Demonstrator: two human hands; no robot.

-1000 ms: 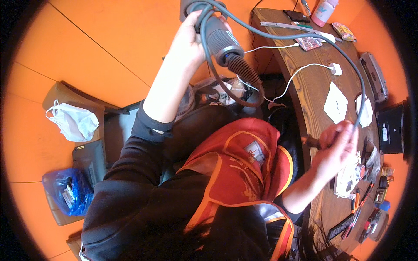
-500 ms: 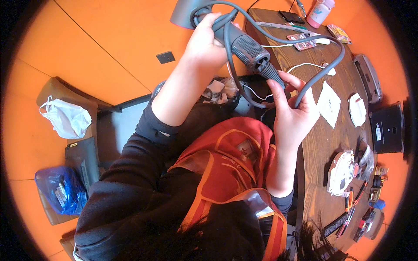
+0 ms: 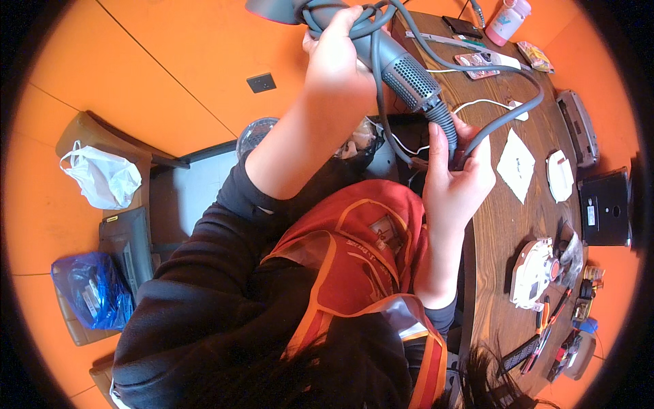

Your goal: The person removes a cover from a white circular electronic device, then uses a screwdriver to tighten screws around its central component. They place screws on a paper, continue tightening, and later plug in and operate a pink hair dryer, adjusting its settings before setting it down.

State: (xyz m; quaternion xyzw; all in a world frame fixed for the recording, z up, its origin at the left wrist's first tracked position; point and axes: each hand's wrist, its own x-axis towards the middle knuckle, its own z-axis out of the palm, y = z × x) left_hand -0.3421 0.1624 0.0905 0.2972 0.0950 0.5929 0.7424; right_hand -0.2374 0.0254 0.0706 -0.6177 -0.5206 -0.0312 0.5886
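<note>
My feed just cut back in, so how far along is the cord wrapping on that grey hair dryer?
Done: several loops of grey cord already lie around the grey hair dryer near its head. In hand: the left hand grips the dryer over those loops, and the right hand holds the cord by the handle's end. Left: a long slack loop hangs over the dark wooden table.

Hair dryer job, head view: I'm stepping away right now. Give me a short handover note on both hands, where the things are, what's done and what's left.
Left hand: gripping the grey hair dryer at its handle, held up above the lap, with cord loops under the fingers.
Right hand: closed on the grey cord just below the handle's ribbed end.
Done: several cord turns already lie around the handle.
Left: a long loop of cord hangs free over the wooden table; its plug end is not in view.
</note>
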